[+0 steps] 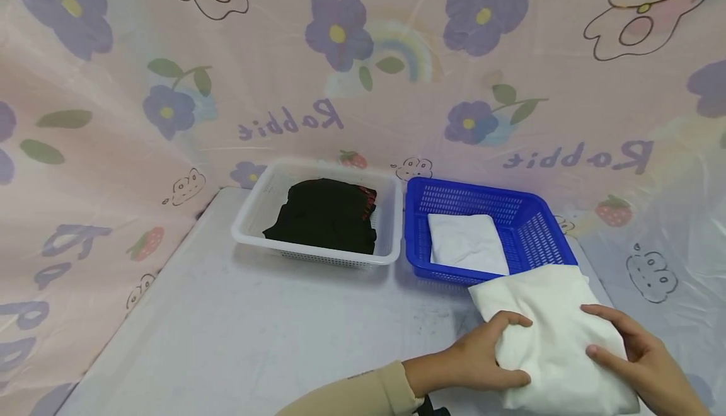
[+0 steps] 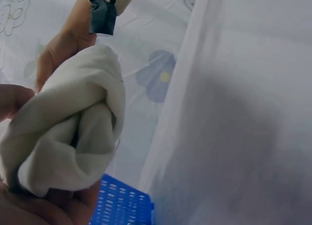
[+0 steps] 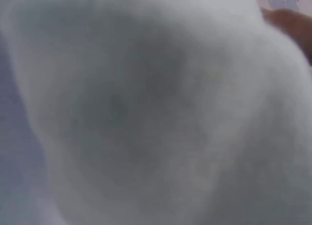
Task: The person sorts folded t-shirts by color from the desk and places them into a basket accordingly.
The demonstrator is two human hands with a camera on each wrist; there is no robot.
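A folded white cloth (image 1: 550, 340) is held between both hands at the lower right of the head view, in front of the blue basket. My left hand (image 1: 476, 356) grips its left side, thumb and fingers spread over the edge. On the opposite side, my right hand (image 1: 652, 356) pinches the cloth, with thumb and a finger on top. In the left wrist view, the cloth's rolled, layered end (image 2: 63, 132) shows between the hands. Blurred white fabric (image 3: 146, 113) fills most of the right wrist view. Some fingers are hidden by the cloth.
A blue basket (image 1: 482, 188) holds another folded white cloth (image 1: 467, 242). Left of it, a white basket (image 1: 317, 255) contains a folded black garment (image 1: 326, 214) with a red print. Both stand on a white-covered table (image 1: 272, 334), before a patterned curtain (image 1: 386, 101).
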